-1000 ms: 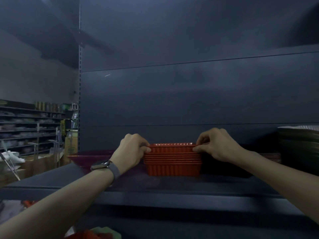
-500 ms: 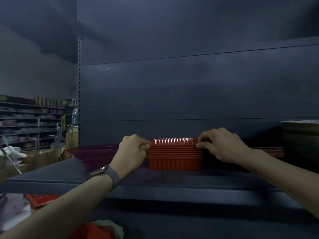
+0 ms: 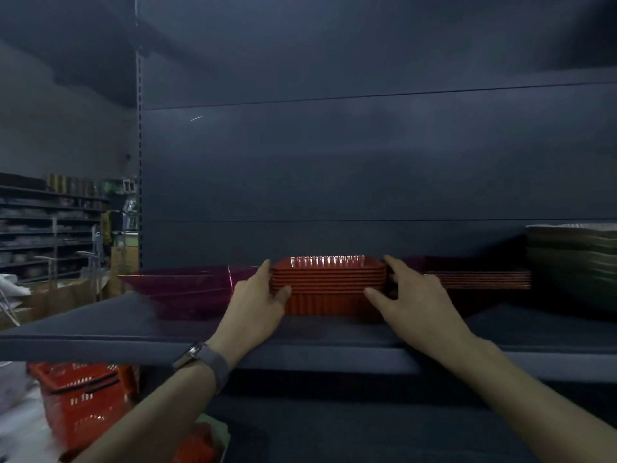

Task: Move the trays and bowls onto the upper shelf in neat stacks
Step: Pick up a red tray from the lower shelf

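One stack of red trays sat on the shelf; the left hand and right hand pressed its ends with straight, uncurled fingers.

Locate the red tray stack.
In the head view, the stack of red trays sits mid-frame on the upper shelf between the left hand and right hand, with a magenta bowl to its left and a flatter tray stack to its right.

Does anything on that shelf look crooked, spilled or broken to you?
Nothing stands out. The red tray stack sits flat on the shelf, rims evenly lined up, with the left hand and right hand against its sides. The magenta bowl beside it stands upright.
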Available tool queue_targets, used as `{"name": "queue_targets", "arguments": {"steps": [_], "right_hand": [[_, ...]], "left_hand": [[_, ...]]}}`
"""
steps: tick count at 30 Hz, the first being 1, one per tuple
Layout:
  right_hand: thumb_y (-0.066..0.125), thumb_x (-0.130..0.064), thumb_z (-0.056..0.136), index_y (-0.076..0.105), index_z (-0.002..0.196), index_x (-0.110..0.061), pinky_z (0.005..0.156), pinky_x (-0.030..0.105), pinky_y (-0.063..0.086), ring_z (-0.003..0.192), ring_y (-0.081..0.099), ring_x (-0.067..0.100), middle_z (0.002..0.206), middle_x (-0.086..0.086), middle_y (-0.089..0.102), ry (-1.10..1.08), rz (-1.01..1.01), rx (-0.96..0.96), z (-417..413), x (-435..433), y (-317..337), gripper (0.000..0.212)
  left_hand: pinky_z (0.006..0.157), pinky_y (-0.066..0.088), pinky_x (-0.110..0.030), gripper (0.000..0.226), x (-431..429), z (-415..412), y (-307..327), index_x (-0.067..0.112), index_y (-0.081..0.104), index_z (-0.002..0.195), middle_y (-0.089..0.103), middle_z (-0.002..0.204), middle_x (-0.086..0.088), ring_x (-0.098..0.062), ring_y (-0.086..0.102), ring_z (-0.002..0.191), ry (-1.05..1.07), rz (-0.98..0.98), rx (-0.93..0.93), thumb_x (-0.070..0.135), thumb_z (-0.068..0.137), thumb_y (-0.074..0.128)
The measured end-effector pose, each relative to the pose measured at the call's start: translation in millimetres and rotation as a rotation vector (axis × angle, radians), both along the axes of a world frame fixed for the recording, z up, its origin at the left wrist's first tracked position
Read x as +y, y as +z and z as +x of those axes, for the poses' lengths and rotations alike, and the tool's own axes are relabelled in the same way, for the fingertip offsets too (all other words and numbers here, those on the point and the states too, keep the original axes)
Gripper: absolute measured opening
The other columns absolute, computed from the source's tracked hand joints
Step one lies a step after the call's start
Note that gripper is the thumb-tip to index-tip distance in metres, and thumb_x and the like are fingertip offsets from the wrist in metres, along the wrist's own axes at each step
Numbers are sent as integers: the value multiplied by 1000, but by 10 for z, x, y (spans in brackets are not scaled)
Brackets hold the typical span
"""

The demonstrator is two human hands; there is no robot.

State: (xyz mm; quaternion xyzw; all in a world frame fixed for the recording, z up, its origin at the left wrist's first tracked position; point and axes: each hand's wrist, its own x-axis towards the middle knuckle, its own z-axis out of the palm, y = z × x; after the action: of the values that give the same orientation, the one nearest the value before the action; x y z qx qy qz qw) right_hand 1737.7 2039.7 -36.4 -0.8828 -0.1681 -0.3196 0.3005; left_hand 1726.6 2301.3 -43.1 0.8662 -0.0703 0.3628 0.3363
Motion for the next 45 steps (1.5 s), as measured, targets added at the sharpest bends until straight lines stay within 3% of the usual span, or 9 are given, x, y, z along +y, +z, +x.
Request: {"name": "queue_targets", "arguments": {"steps": [3,8,18,25,29,34,38,42,45], "right_hand": [[69,-43,98,60,143,-29,110,36,47,128,60,24,126,-1,71,89,73,30,40,24,52,48],[73,-48,93,38,161,-22,119,45,43,139,53,29,148,5,61,90,78,89,113,-40,-15,81],[75,-46,91,28,165,-23,121,44,41,142,52,27,155,5,55,111,20,122,53,-50,7,91],[78,-27,94,47,157,-24,112,25,41,130,61,13,141,3,66,129,101,85,-94,-20,28,70],[77,-30,93,56,145,-29,111,35,48,116,65,16,122,-2,72,72,152,79,-99,-22,9,55],[71,-36,93,69,105,-31,91,41,59,87,72,17,81,-12,72,-32,98,-22,-92,4,-61,13],[72,-27,94,73,88,-28,83,38,60,78,69,7,80,-13,73,14,20,-164,-164,92,-96,6],[73,-25,95,74,90,-26,79,35,60,79,69,1,84,-15,73,159,-37,-244,-284,323,-85,5],[73,-30,95,75,92,-26,82,35,57,83,67,2,87,-16,72,250,-102,-263,-363,657,55,5]], "left_hand": [[94,55,-33,17,90,68,-37,25,66,117,79,102,6,-20,73,100,9,38,-3,24,100,63],[88,56,-25,17,115,71,-73,27,64,115,78,100,10,-5,72,89,-55,73,-2,21,100,61],[85,62,-30,27,95,-15,-37,17,56,124,76,93,-1,-14,74,82,-103,60,85,15,99,63],[57,43,-12,20,10,-102,-36,11,52,114,66,73,-2,-11,61,64,-8,92,59,12,94,57],[74,53,-35,18,-4,-101,-60,14,58,104,67,70,-3,-22,64,67,18,87,14,11,88,51],[70,59,-38,23,-7,-111,-89,19,68,93,68,70,0,-18,64,65,29,4,-53,13,86,47],[62,48,-10,31,-33,-219,-79,14,79,107,71,70,5,-7,63,59,58,-114,-161,6,94,53],[78,62,-33,28,61,-437,-36,17,82,101,75,69,5,-11,72,64,-47,-84,-280,5,92,59],[83,61,-31,25,311,-745,132,20,82,98,80,85,8,-6,75,76,-46,42,-481,13,88,61]]}}
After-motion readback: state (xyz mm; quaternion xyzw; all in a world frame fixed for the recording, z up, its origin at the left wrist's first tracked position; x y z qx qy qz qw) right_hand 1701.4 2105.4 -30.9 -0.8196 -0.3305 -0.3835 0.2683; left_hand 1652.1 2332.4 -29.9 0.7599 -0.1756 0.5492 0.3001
